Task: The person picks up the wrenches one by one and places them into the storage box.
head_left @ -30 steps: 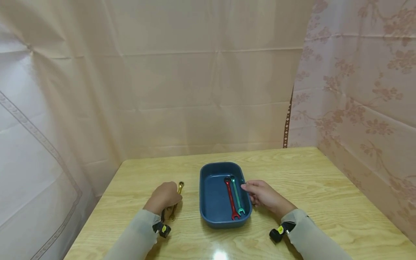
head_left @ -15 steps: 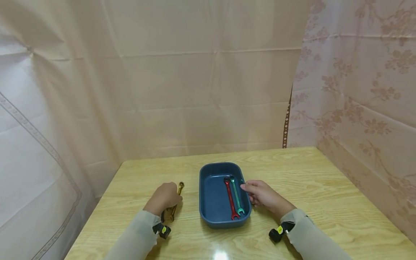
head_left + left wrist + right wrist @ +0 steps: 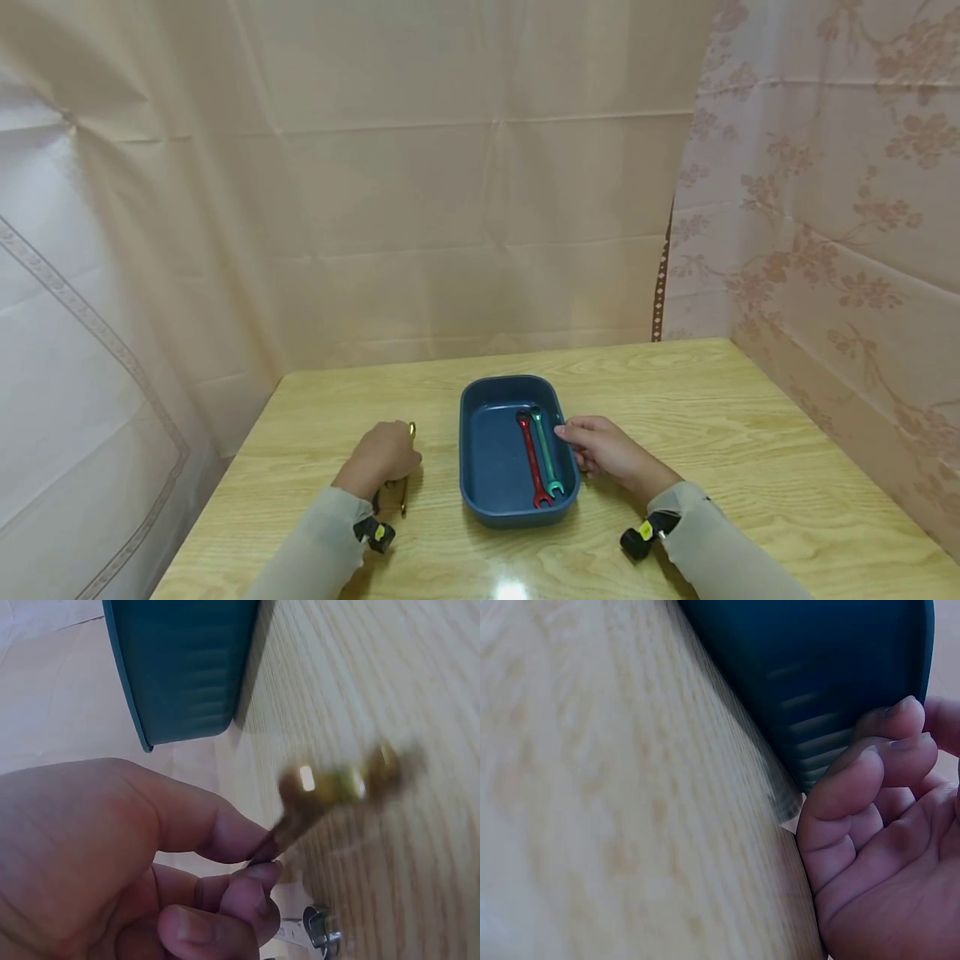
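In the head view my left hand [image 3: 381, 457] is over the table, left of the blue tray [image 3: 487, 510]. It pinches a gold wrench [image 3: 319, 791] between thumb and fingers; the wrench's near end is blurred in the left wrist view, and the hand covers its middle in the head view. My right hand [image 3: 611, 450] holds the tray's right side, thumb at the rim and curled fingers [image 3: 847, 784] against the outer wall. A red wrench [image 3: 533, 458] and a green wrench [image 3: 548, 454] lie side by side inside the tray, toward its right wall.
The wooden table [image 3: 675, 392] reaches back to a beige curtain [image 3: 465, 208], with a floral cloth [image 3: 840, 225] at the right. A silver metal piece with a rounded end [image 3: 321, 928] shows below my left fingers. Both wrists carry small black cameras.
The gold wrench has turned in my left fingers and now shows narrower, its far end shifted slightly left and down. My right hand and the tray stay in place.
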The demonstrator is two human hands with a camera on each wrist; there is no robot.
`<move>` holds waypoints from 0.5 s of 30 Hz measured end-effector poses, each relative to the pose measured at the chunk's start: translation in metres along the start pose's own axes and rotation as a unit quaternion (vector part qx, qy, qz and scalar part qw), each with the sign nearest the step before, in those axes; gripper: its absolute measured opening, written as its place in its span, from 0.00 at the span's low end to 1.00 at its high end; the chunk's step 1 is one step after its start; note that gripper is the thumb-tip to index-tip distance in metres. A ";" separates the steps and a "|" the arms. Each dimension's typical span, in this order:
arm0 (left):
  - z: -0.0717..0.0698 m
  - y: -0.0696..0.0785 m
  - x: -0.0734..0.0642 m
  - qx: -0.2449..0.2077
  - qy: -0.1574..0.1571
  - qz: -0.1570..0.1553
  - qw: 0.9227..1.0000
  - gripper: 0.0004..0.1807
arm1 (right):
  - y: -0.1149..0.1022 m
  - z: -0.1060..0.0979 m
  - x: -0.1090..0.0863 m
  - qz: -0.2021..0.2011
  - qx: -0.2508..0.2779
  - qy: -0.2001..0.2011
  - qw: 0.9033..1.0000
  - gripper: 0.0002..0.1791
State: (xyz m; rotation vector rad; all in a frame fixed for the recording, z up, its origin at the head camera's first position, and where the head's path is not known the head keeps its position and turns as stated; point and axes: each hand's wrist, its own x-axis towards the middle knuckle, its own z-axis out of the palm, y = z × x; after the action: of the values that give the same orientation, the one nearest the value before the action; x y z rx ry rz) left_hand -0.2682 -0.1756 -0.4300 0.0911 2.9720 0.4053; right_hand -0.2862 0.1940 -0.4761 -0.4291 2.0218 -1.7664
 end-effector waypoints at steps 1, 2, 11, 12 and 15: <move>0.000 0.000 0.000 0.003 0.002 0.002 1.000 0.07 | 0.000 0.000 0.000 0.000 0.000 0.000 1.000 0.20; 0.000 0.000 0.000 0.003 0.004 0.004 1.000 0.07 | 0.000 0.000 0.000 0.001 -0.001 0.000 1.000 0.20; 0.000 -0.003 -0.001 -0.020 0.010 0.017 1.000 0.11 | 0.000 0.000 0.000 0.000 -0.005 0.000 1.000 0.20; 0.000 -0.002 -0.001 -0.021 0.012 0.018 1.000 0.12 | 0.000 0.000 0.000 0.000 -0.005 0.000 1.000 0.20; -0.002 -0.001 -0.002 -0.019 0.015 0.015 1.000 0.12 | 0.001 0.000 0.001 0.001 -0.005 0.001 1.000 0.20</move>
State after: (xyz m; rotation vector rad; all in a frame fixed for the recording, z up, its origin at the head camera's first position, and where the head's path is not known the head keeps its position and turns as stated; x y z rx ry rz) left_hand -0.2664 -0.1772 -0.4283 0.1259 2.9943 0.4711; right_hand -0.2868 0.1940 -0.4770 -0.4291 2.0326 -1.7564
